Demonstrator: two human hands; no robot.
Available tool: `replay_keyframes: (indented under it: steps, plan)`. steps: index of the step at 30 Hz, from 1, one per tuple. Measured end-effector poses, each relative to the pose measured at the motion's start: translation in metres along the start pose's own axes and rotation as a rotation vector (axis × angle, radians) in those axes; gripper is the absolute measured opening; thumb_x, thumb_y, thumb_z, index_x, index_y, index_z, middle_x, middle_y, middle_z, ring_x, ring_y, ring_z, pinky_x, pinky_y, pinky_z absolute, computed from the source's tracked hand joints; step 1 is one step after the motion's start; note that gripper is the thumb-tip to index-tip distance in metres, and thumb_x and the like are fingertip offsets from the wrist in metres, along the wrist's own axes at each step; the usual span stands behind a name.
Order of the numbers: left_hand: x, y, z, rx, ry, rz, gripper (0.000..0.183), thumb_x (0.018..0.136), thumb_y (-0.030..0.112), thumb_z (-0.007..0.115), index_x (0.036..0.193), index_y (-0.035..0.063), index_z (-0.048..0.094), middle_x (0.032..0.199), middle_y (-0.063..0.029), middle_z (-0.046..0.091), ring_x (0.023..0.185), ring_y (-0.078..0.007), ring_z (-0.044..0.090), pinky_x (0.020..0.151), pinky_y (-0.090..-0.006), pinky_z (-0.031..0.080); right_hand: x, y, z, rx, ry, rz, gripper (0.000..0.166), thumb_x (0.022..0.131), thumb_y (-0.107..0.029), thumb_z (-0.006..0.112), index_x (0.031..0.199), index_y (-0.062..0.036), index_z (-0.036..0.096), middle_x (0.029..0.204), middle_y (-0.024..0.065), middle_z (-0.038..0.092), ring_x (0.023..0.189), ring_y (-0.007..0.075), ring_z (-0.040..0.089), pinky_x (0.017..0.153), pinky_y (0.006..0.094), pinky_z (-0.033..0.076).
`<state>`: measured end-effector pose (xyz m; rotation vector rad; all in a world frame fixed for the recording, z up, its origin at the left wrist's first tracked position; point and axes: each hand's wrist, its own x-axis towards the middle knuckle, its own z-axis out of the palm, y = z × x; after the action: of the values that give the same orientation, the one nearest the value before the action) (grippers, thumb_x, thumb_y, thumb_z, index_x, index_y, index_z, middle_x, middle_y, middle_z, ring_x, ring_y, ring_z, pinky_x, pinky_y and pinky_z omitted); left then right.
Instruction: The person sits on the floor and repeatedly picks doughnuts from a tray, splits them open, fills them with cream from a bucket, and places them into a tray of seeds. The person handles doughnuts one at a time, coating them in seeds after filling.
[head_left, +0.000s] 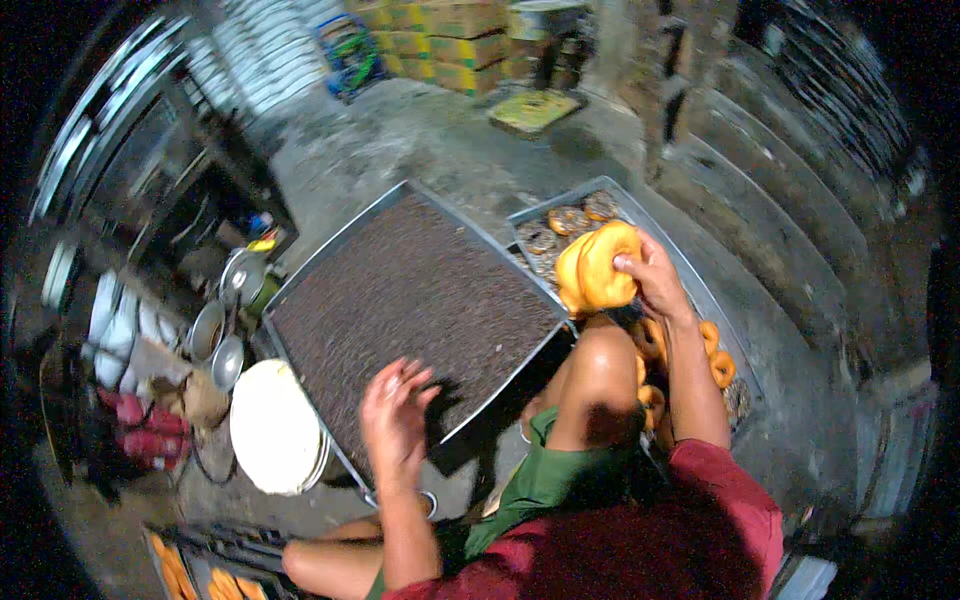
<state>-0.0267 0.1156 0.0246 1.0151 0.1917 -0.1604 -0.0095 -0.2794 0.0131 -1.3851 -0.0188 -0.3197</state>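
Several plain golden doughnuts (600, 262) are bunched in my right hand (656, 277), thumb on the front one, above a metal tray (705, 300) at the right. That tray holds plain doughnuts (722, 369) and others with dark, crumb-like topping (568, 220). My left hand (397, 397) is held with fingers apart over the near part of a large square metal tray (337, 247) filled with dark brown granules (405, 300). It holds nothing. My right forearm and knee hide part of the right tray.
Round white lids or discs (274, 427) are stacked left of the large tray, beside metal pots (206, 330). Long golden pastries (225, 585) lie on trays at the bottom left. Cardboard boxes (465, 45) stand at the back; concrete steps (757, 195) rise at the right.
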Motion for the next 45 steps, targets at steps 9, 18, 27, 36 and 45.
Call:
replay_keyframes:
  steps: [9,18,27,36,45]
  plan:
    - [0.002,0.01,-0.008,-0.738,-0.215,0.041,0.059,0.099,0.054,0.032,0.143,0.0158,0.039,0.142,-0.0096,0.046,0.126,-0.0301,0.049,0.104,-0.0532,0.04,-0.015,-0.033,0.274,-0.707,-0.382,-0.672,0.038,0.069,-0.005,0.073,0.1,-0.0011,0.051,0.136,0.0238,0.048,0.122,0.0351,0.052,0.102,0.0394,0.041]
    - [-0.019,0.009,-0.099,-0.463,0.26,0.598,0.051,0.099,0.031,0.041,0.142,0.0044,0.037,0.137,-0.0145,0.047,0.128,-0.0256,0.046,0.109,-0.0391,0.036,-0.027,0.004,0.378,-0.557,-1.209,-0.246,0.08,0.075,-0.033,0.078,0.138,-0.0021,0.041,0.135,0.0191,0.048,0.126,0.0305,0.048,0.105,0.0419,0.038]
    - [-0.04,0.027,-0.195,-0.294,0.836,0.714,0.053,0.1,0.034,0.044,0.145,0.0074,0.034,0.138,-0.0116,0.042,0.123,-0.0249,0.047,0.101,-0.0377,0.042,-0.039,0.075,0.496,-0.693,-1.242,-0.469,0.063,0.074,-0.024,0.075,0.131,-0.0097,0.052,0.122,0.0161,0.055,0.109,0.0301,0.057,0.095,0.0407,0.046]
    - [-0.055,0.025,-0.24,-0.534,0.844,0.794,0.069,0.099,0.058,0.023,0.144,0.0058,0.034,0.139,-0.0143,0.044,0.127,-0.0274,0.046,0.103,-0.043,0.041,-0.047,0.172,0.516,-0.998,-1.206,-0.662,0.049,0.066,-0.016,0.074,0.113,-0.012,0.059,0.112,0.0219,0.054,0.102,0.0414,0.053,0.085,0.0468,0.05]
    - [-0.035,0.017,-0.208,-0.585,0.678,0.655,0.062,0.1,0.053,0.032,0.135,0.0045,0.044,0.13,-0.0133,0.051,0.122,-0.0238,0.049,0.103,-0.0406,0.04,-0.004,0.123,0.457,0.47,-1.015,0.722,0.059,0.084,-0.025,0.06,0.138,-0.0102,0.043,0.131,0.0099,0.053,0.12,0.0259,0.053,0.1,0.042,0.044]
